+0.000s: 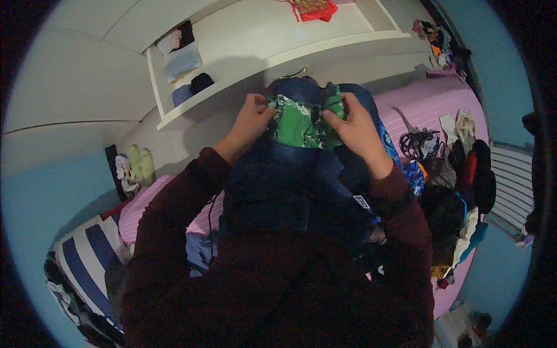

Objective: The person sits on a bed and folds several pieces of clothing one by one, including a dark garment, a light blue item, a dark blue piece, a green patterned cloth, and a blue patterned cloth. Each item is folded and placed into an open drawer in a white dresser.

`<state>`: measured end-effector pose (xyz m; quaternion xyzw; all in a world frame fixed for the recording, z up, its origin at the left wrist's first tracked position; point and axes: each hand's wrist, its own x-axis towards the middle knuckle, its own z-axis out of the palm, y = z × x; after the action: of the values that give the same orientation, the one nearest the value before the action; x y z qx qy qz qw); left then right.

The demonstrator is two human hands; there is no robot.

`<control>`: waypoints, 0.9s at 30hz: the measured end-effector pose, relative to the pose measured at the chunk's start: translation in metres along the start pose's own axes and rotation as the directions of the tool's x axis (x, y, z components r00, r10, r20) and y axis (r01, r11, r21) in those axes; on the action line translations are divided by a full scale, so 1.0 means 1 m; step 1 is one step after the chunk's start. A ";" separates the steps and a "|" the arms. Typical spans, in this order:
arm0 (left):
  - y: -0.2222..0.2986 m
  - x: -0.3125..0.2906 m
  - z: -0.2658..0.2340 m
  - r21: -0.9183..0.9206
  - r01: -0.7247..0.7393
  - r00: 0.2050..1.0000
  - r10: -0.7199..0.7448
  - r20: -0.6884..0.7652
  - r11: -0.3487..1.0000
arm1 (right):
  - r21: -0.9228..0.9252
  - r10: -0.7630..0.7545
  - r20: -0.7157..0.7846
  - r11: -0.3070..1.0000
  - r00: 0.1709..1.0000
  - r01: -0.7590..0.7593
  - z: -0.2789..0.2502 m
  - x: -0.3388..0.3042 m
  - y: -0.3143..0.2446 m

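A dark maroon top [278,284] fills the lower middle of the frame — long sleeves [174,203], plain and slightly loose, with cuffs [389,184] ending just short of the bare hands [358,132]. Dark blue jeans [267,182] — slightly paler in patches — show at the centre.

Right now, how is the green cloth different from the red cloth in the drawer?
The green cloth is green with black-and-white patterning, while the red cloth is red with a golden-brown patterned part. The green cloth is held between the left hand and right hand; the red cloth lies in the open drawer, cut off by the picture's upper edge. Both are colourful and patterned.
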<state>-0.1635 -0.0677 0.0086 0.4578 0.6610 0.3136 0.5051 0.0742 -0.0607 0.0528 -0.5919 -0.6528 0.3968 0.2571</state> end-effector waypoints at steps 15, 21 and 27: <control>-0.021 -0.039 0.059 0.676 -0.706 0.701 0.342 0.626 0.211 | 0.594 0.328 0.108 0.736 0.939 -0.325 0.001 -0.010 0.008; -0.021 -0.032 0.051 0.693 -0.651 0.748 0.417 0.516 0.310 | 0.741 0.310 0.146 0.595 0.939 -0.311 -0.005 -0.007 -0.019; -0.001 -0.025 0.038 0.748 -0.516 0.856 0.291 0.428 0.418 | 0.546 0.189 0.233 0.786 0.954 -0.290 -0.031 0.004 -0.047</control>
<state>-0.1256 -0.0926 0.0061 0.8219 0.5327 0.0115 0.2015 0.0716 -0.0491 0.1074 -0.5296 -0.4409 0.6523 0.3156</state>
